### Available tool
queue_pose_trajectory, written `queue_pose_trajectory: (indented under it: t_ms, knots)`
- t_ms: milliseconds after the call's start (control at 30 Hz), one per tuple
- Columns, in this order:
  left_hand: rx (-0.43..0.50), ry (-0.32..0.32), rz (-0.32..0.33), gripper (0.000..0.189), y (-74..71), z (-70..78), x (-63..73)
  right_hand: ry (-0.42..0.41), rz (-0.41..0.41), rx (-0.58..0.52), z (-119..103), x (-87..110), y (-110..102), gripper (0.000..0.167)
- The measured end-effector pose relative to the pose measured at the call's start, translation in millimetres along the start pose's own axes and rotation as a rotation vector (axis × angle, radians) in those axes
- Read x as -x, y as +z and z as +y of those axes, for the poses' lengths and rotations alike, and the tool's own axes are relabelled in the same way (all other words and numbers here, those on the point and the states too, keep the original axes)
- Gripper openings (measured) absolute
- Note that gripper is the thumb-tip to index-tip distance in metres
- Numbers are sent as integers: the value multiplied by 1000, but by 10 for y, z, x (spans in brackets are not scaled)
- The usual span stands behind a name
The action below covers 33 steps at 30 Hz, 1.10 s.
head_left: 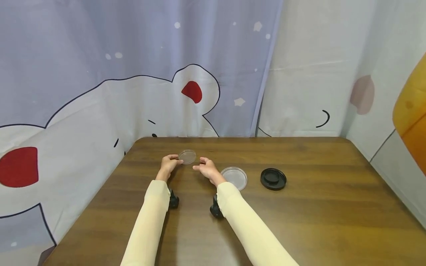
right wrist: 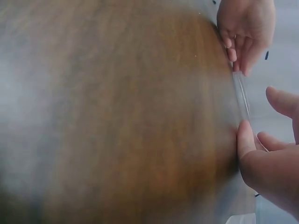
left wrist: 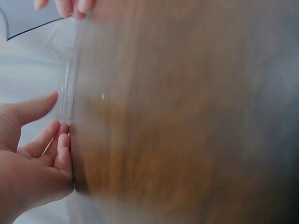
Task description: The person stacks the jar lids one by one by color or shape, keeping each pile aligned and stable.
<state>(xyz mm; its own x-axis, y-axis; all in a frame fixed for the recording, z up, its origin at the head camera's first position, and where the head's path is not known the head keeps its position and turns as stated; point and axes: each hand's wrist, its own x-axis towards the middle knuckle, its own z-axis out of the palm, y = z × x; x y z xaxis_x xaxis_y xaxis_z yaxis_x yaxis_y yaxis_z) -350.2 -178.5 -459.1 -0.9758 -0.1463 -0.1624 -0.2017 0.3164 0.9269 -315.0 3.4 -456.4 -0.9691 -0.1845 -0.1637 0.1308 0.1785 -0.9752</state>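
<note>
A small clear petri dish (head_left: 187,156) is near the far left part of the table. My left hand (head_left: 169,164) holds it at its left rim between thumb and fingers. In the left wrist view, the left thumb (left wrist: 39,108) and fingertips are at the near end of the dish (left wrist: 69,86). My right hand (head_left: 208,169) is on the other side, thumb and fingers spread, with a small gap to the rim in the head view. The right wrist view shows the dish (right wrist: 242,95) edge-on between both hands.
A larger clear round dish (head_left: 235,178) lies on the wooden table (head_left: 316,207), partly behind the right wrist. Farther right sits a black round dish (head_left: 273,186) with a smaller black round piece inside. A patterned curtain (head_left: 233,66) hangs behind the table.
</note>
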Motion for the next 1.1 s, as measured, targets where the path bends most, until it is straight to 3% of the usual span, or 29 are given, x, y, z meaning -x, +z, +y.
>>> queue_pose_trajectory:
  t_ms: [167, 467, 767, 1033, 1100]
  knots:
    - [-22, -5, 7, 54, 16, 5, -13, 4, 17, 10, 20, -64, 20, 63]
    - [-39, -14, -43, 53, 43, -121, 98, -4, 32, 29, 88, -116, 175, 59]
    - [-23, -19, -62, 62, 46, -98, 120, 27, 41, -102, 17, -106, 199, 64]
    - [-26, 23, -64, 62, 8, -26, 125, 12, 102, -156, -21, -113, 182, 53]
    - [-22, 27, -58, 61, -2, -15, 118, -2, 120, -160, 86, -259, 205, 52]
